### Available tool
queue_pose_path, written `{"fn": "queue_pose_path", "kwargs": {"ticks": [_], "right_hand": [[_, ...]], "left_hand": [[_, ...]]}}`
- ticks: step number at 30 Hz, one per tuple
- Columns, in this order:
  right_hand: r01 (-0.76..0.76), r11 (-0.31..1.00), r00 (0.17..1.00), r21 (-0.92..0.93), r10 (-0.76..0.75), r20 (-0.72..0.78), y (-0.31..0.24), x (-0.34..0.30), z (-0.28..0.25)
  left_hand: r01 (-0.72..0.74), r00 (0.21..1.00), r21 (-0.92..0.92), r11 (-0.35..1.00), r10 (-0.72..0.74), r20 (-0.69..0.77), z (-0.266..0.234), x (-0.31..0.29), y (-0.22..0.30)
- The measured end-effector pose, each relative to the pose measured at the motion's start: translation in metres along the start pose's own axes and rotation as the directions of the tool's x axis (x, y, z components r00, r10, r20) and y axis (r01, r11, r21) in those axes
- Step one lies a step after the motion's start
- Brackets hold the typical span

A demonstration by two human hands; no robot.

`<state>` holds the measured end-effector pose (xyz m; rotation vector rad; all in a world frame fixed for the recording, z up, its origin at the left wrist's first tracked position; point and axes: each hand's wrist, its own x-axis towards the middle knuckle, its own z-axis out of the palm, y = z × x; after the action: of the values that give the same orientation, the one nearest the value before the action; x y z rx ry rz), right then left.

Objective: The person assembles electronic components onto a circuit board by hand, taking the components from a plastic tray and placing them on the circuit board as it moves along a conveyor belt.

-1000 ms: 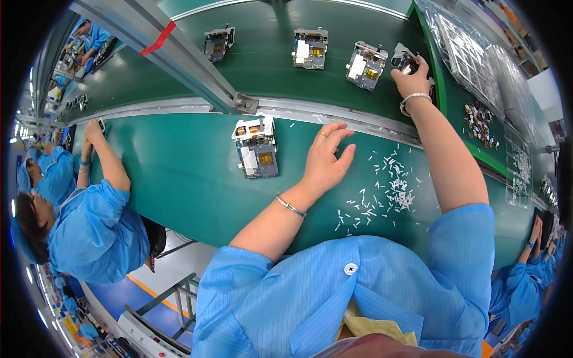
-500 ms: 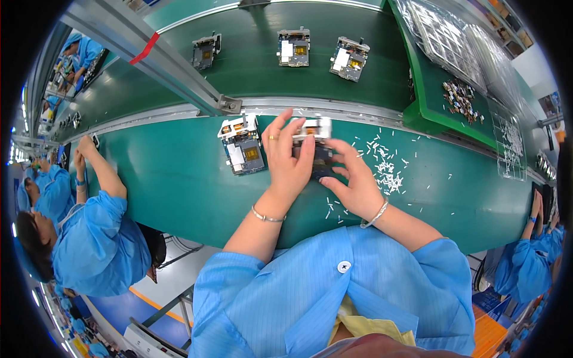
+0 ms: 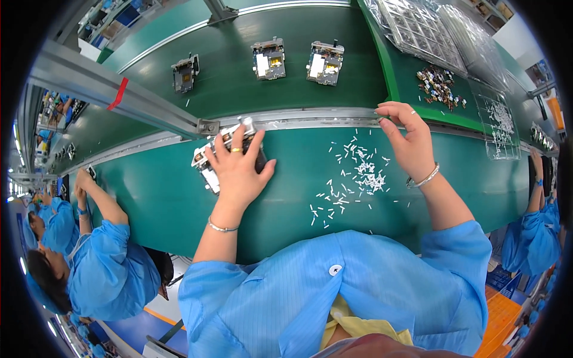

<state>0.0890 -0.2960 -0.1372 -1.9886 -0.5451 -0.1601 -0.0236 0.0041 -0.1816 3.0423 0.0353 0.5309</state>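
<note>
My left hand (image 3: 237,170) is spread over a circuit board module (image 3: 258,156) with a white and metal top edge, thumb at its right side and fingers across its top. Most of that module is hidden under the hand. Pressed close on its left is a second circuit board module (image 3: 206,173) with a white label, partly covered by my fingers. My right hand (image 3: 410,140) is raised near the front edge of a green raised tray (image 3: 412,112). Its thumb and index finger are bent toward each other with a small gap, and nothing shows between them.
Small white strips (image 3: 370,176) lie scattered on the green bench (image 3: 286,197). On the raised tray are a heap of small parts (image 3: 439,85), clear plastic trays (image 3: 418,33) and a clear box (image 3: 498,125). Several modules (image 3: 268,59) stand beyond the metal rail (image 3: 310,117). Co-workers (image 3: 101,262) sit alongside.
My left hand has moved left with the module, bringing it beside the other one. My right hand has left the module and moved right and up toward the green tray. The view has shifted.
</note>
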Motion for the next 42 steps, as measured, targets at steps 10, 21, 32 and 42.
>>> {"fn": "queue_pose_path", "kwargs": {"ticks": [10,21,32,42], "right_hand": [[-0.021,0.959,0.955,-0.282,-0.064,-0.290,0.045,0.016,-0.048],[-0.060,0.834,0.972,-0.548,-0.076,-0.223,0.074,0.024,-0.074],[-0.041,0.793,0.995,-0.607,-0.025,-0.100,0.079,0.027,-0.085],[-0.435,0.706,0.888,0.559,0.231,0.399,0.010,-0.035,0.014]], "left_hand": [[-0.012,0.993,0.021,1.000,0.009,0.116,-0.029,-0.055,-0.065],[0.118,0.976,-0.420,0.900,-0.183,-0.119,0.069,0.123,0.000],[0.277,0.956,-0.539,0.795,-0.284,0.072,0.102,0.184,0.007],[0.142,0.989,-0.266,0.954,-0.149,-0.005,0.013,-0.006,0.059]]}}
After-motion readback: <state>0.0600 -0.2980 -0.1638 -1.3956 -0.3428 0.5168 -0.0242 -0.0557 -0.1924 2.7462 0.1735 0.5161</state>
